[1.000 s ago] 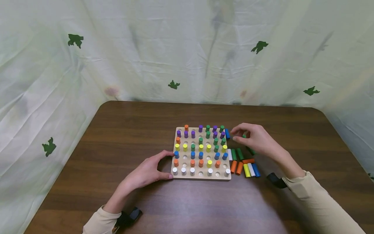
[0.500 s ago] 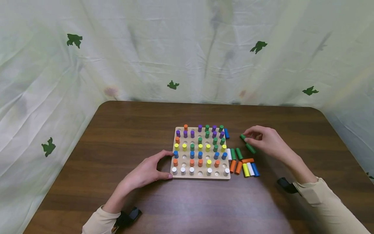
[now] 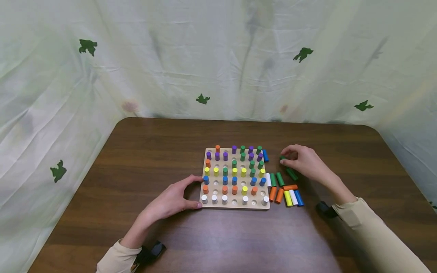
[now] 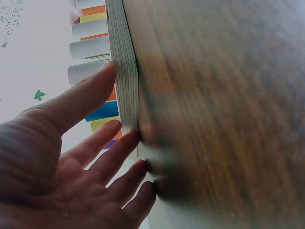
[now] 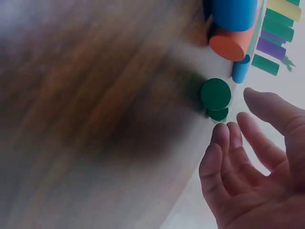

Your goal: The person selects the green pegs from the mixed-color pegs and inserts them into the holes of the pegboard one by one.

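Note:
A pale wooden pegboard [image 3: 235, 207] carries upright pegs in several colours. My left hand [image 3: 174, 199] rests at its near left corner, the thumb on the front edge and a finger against the left side. The left wrist view shows this thumb [image 4: 90, 98] touching the board's corner, the other fingers loosely spread below. My right hand [image 3: 304, 162] hovers right of the board, fingertips over the farther of two green pegs lying end to end. The nearer green peg [image 3: 291, 174] shows below the thumb. In the right wrist view, both stand apart from the parted fingers [image 5: 209, 162].
Right of the board lie loose pegs: white, green, an orange peg [image 3: 279, 196], a yellow peg [image 3: 288, 198] and a blue peg [image 3: 299, 198]. Another blue peg [image 3: 265, 155] lies against the board's far right edge. A white cloth [image 3: 218, 68] hangs behind the brown table [image 3: 153, 140].
My right hand has moved right from beside the board's far edge to the two green pegs, then a little back left. The left hand and the pegs on the board stay put.

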The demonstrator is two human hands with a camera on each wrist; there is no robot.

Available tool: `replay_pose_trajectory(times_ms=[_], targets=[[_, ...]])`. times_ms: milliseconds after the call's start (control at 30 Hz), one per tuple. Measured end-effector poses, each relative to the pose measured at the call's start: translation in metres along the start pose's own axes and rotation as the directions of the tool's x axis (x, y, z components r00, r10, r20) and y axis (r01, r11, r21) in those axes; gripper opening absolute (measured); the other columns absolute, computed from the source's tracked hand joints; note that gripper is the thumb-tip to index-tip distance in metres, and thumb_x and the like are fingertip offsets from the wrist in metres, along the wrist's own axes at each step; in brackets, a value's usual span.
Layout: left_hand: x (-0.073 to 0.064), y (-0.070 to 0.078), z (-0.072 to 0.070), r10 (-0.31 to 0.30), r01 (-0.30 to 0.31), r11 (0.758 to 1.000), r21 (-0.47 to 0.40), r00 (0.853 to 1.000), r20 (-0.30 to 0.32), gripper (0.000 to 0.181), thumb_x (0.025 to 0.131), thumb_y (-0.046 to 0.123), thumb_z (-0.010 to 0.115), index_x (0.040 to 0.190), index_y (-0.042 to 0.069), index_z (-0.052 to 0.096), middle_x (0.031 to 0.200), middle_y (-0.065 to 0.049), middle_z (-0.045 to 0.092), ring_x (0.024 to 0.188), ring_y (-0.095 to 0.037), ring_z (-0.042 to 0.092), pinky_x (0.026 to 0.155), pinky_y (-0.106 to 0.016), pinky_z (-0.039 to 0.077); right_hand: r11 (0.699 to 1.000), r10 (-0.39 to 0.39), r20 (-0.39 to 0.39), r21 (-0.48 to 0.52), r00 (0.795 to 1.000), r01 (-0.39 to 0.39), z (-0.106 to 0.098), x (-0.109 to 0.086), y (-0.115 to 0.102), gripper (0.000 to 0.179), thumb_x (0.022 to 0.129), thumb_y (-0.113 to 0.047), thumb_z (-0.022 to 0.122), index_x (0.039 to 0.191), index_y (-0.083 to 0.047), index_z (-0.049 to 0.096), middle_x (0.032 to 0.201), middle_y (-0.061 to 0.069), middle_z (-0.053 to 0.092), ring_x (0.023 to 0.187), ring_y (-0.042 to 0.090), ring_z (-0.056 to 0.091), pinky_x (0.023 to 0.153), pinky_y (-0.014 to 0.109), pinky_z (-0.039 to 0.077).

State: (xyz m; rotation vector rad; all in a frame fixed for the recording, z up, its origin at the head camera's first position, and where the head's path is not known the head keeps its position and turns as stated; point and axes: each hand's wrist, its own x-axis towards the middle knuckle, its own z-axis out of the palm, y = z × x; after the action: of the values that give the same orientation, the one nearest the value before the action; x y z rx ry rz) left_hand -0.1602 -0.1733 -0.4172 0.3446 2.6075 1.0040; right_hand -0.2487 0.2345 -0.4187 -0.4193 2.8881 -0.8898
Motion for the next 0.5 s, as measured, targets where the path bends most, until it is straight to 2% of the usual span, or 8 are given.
replay_pose_trajectory(times_ms=[500], targets=[[0.001,-0.001,0.000,0.001,-0.001,1.000,-0.002,1.000,0.002,0.066,0.078,0.029,0.084,0.137,0.022,0.054,0.142,-0.007,0.050,0.131,-0.028,0.045,0.105,-0.054,0.035,1.000,0.009,0.076,-0.005,0.997,-0.009,0.001,0.012,0.005,0.023,0.091,-0.018,0.072,0.111,-0.007,0.068,0.093,0.004,0.065,0.083,0.020,0.058,0.072,0.037,0.049]])
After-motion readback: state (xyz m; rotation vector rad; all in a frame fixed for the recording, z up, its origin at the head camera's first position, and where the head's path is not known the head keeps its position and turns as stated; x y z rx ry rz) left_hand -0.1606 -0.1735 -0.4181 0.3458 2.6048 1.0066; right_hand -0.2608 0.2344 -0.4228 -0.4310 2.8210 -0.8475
